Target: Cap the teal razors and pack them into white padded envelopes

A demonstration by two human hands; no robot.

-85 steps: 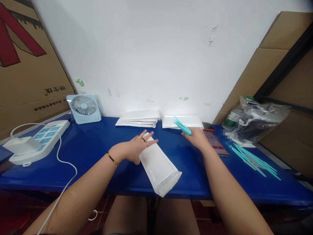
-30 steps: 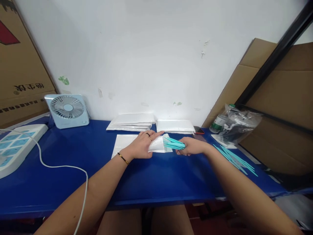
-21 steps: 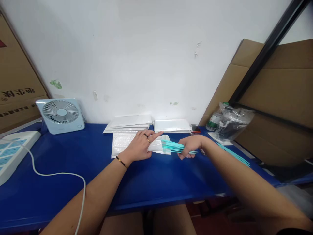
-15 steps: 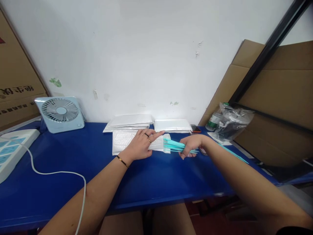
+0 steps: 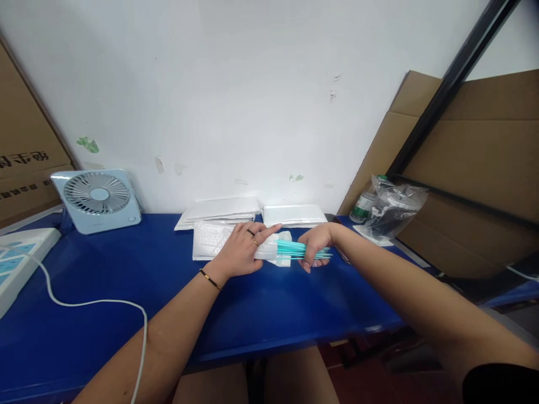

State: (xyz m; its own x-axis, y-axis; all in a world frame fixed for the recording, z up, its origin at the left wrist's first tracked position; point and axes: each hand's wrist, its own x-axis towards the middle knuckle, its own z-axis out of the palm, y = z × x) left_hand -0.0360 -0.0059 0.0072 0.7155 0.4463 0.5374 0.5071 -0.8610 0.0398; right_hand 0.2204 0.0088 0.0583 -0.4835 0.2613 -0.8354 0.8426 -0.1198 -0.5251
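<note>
A blue table (image 5: 269, 314) carries a fan (image 5: 97, 199), a power strip (image 5: 19, 264), 2 envelope stacks (image 5: 221, 210), a mailer (image 5: 210, 244) and a bag (image 5: 389, 207).
</note>
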